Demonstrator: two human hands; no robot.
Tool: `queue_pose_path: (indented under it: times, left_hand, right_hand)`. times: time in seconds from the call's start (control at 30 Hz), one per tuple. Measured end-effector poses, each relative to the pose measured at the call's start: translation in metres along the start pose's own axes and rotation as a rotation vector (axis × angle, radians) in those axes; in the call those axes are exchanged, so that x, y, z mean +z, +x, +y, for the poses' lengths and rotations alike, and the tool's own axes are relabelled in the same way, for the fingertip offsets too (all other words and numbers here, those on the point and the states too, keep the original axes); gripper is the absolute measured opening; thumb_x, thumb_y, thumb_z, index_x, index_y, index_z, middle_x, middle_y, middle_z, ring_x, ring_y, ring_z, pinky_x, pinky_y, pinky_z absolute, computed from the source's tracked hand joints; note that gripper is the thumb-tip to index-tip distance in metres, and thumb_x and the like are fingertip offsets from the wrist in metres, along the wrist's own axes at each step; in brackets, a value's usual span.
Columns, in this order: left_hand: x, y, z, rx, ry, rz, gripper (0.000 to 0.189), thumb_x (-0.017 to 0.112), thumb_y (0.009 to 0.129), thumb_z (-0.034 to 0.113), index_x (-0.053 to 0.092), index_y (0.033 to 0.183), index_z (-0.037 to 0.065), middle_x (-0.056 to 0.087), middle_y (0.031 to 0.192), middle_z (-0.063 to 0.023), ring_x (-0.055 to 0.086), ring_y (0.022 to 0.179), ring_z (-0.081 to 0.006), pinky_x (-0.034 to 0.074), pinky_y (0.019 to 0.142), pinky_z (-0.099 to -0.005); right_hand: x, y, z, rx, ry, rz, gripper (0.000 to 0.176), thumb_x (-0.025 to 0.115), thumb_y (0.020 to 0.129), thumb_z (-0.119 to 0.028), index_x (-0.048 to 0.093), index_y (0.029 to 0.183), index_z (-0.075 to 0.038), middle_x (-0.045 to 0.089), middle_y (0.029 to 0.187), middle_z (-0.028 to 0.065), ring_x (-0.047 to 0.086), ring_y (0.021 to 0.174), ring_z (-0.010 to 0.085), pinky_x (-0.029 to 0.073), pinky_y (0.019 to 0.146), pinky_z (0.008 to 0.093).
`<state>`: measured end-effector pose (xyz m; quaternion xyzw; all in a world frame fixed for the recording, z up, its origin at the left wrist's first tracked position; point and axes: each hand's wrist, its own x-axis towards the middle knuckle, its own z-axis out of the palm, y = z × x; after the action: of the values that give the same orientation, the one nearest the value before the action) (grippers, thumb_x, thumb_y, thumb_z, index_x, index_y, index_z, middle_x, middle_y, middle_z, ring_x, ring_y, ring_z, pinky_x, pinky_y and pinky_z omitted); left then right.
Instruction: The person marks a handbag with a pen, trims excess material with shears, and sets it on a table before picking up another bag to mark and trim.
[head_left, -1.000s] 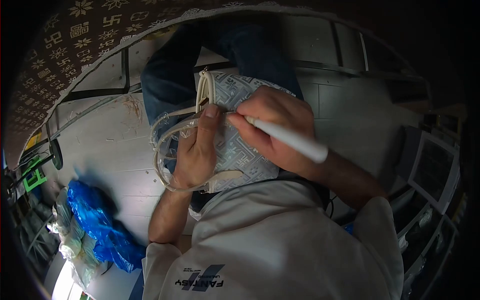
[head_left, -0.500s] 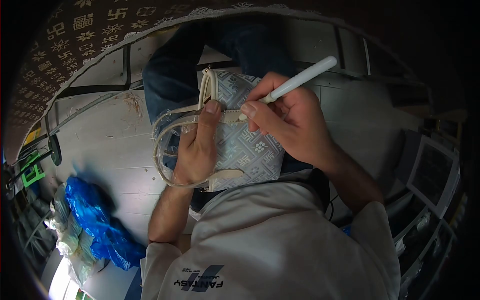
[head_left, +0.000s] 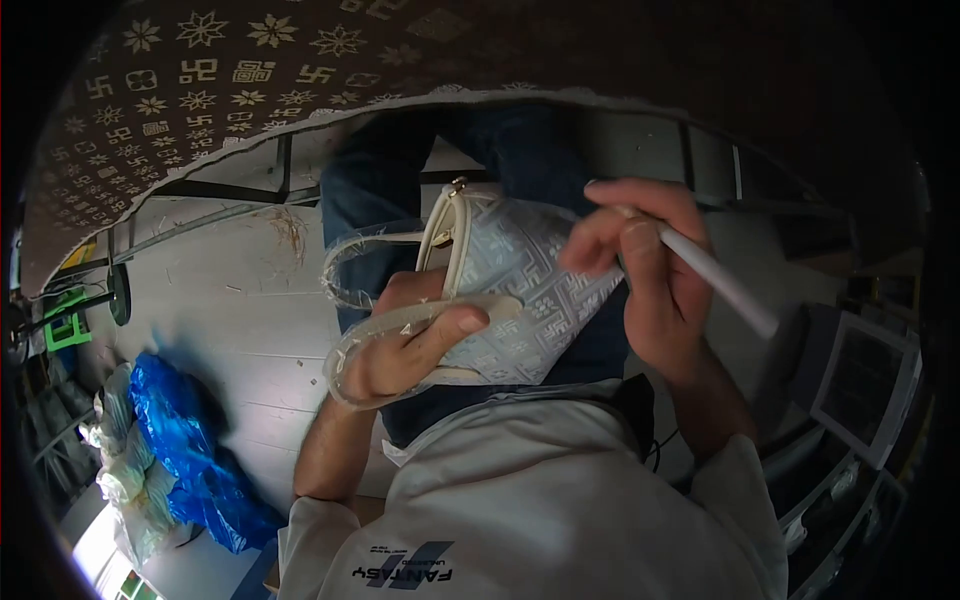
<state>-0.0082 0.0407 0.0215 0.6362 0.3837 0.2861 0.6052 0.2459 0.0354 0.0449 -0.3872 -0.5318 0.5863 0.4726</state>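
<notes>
A light grey patterned bag [head_left: 540,290] with cream trim rests on my lap, its zipped edge facing left. My left hand [head_left: 415,345] grips the bag at its left side, thumb on top of a cream strap end. The handles [head_left: 345,375], wrapped in clear plastic, loop out to the left around that hand. Above the bag's right side, my right hand [head_left: 660,260] holds a white pen [head_left: 720,280], which slants down to the right. The pen's tip is hidden by the fingers.
A brown patterned cloth [head_left: 250,70] hangs over the top of the view. Blue and whitish plastic bags [head_left: 190,450] lie on the floor at lower left. A grey-framed panel [head_left: 860,385] stands at the right, and metal bars cross behind my legs.
My right hand has lifted off the strap and moved right, and the pen has swung from pointing up-right to down-right. The bag has tilted, and my left thumb has shifted to the lower strap.
</notes>
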Motion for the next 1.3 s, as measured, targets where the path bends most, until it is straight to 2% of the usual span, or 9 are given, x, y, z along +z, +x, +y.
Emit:
queue_pose_path:
  times: [0.07, 0.23, 0.4, 0.6, 0.67, 0.87, 1.07, 1.17, 1.3]
  left_hand:
    - [-0.004, 0.003, 0.008, 0.074, 0.063, -0.231, 0.042, 0.066, 0.095, 0.038, 0.067, 0.099, -0.004, 0.069, 0.087, -0.014, 0.067, 0.079, -0.0213, 0.052, 0.073, -0.033]
    - [-0.008, -0.011, 0.004, 0.096, 0.156, -0.416, 0.059, 0.065, 0.091, 0.052, 0.067, 0.111, -0.003, 0.072, 0.101, -0.0141, 0.069, 0.091, -0.0268, 0.053, 0.08, -0.0391]
    - [-0.056, -0.034, -0.008, -0.07, -0.506, -0.357, 0.084, 0.074, 0.085, 0.047, 0.044, 0.144, -0.005, 0.065, 0.122, -0.0235, 0.061, 0.119, -0.0366, 0.049, 0.099, -0.0466]
    - [-0.018, -0.014, 0.044, 0.116, 0.025, -0.268, 0.069, 0.058, 0.095, 0.056, 0.058, 0.12, -0.008, 0.068, 0.105, -0.0155, 0.064, 0.089, -0.021, 0.05, 0.08, -0.0354]
    - [-0.005, -0.013, 0.046, -0.378, -0.055, -0.1, 0.056, 0.051, 0.102, 0.048, 0.061, 0.114, -0.006, 0.068, 0.096, -0.0112, 0.063, 0.087, -0.0146, 0.05, 0.075, -0.0308]
    - [0.024, -0.027, 0.01, -0.32, -0.635, 0.24, 0.031, 0.056, 0.103, 0.028, 0.065, 0.106, -0.002, 0.068, 0.089, -0.0097, 0.063, 0.083, -0.0103, 0.05, 0.072, -0.0304]
    - [0.03, -0.017, 0.0, -0.151, -0.078, 0.161, 0.024, 0.066, 0.096, 0.022, 0.066, 0.106, 0.0, 0.068, 0.085, -0.0091, 0.063, 0.078, -0.0125, 0.051, 0.073, -0.0311]
    - [0.027, -0.012, 0.0, -0.19, -0.078, 0.11, 0.023, 0.065, 0.097, 0.022, 0.066, 0.103, -0.001, 0.068, 0.082, -0.0073, 0.059, 0.074, -0.012, 0.05, 0.071, -0.0295]
    - [0.03, -0.013, -0.006, -0.148, -0.24, 0.105, 0.022, 0.064, 0.099, 0.02, 0.067, 0.103, 0.0, 0.069, 0.083, -0.0063, 0.056, 0.073, -0.0101, 0.049, 0.069, -0.0281]
  right_hand:
    - [-0.007, 0.016, -0.002, -0.421, -0.565, 0.054, 0.036, 0.066, 0.093, -0.019, 0.057, 0.123, -0.001, 0.069, 0.104, 0.0132, 0.068, 0.089, 0.0209, 0.054, 0.077, 0.0316]
    - [0.005, 0.007, -0.007, 0.005, -0.462, -0.282, 0.065, 0.083, 0.076, -0.028, 0.057, 0.128, 0.002, 0.067, 0.117, 0.0185, 0.067, 0.108, 0.0293, 0.053, 0.091, 0.0376]
    - [0.013, 0.002, -0.02, -0.072, -0.514, -0.253, 0.068, 0.088, 0.07, -0.028, 0.06, 0.125, 0.0, 0.069, 0.109, 0.0153, 0.068, 0.102, 0.0282, 0.054, 0.086, 0.0373]
    - [0.05, 0.009, -0.027, -0.398, -0.941, -0.184, 0.062, 0.085, 0.069, -0.031, 0.061, 0.12, -0.004, 0.067, 0.1, 0.0113, 0.065, 0.092, 0.0272, 0.048, 0.08, 0.0401]
    - [0.053, 0.006, -0.019, -0.457, -1.01, -0.133, 0.063, 0.085, 0.067, -0.031, 0.061, 0.12, -0.005, 0.066, 0.1, 0.0099, 0.064, 0.093, 0.0261, 0.047, 0.081, 0.0401]
    - [0.049, -0.007, 0.003, -0.262, -0.898, -0.223, 0.067, 0.089, 0.063, -0.023, 0.062, 0.122, -0.005, 0.068, 0.116, 0.0101, 0.064, 0.105, 0.0289, 0.047, 0.088, 0.0407]
    - [0.042, 0.003, 0.008, -0.309, -0.638, -0.206, 0.062, 0.079, 0.081, -0.019, 0.054, 0.135, -0.003, 0.065, 0.126, 0.0141, 0.063, 0.11, 0.0272, 0.048, 0.093, 0.0377]
    - [0.041, 0.007, -0.001, -0.145, -0.138, -0.045, 0.048, 0.043, 0.106, -0.032, 0.051, 0.137, 0.004, 0.065, 0.12, 0.0213, 0.064, 0.106, 0.0192, 0.05, 0.088, 0.0301]
    - [0.036, 0.014, -0.002, -0.185, -0.214, -0.195, 0.034, 0.051, 0.104, -0.019, 0.058, 0.126, 0.006, 0.068, 0.104, 0.0163, 0.066, 0.097, 0.0148, 0.053, 0.08, 0.0252]
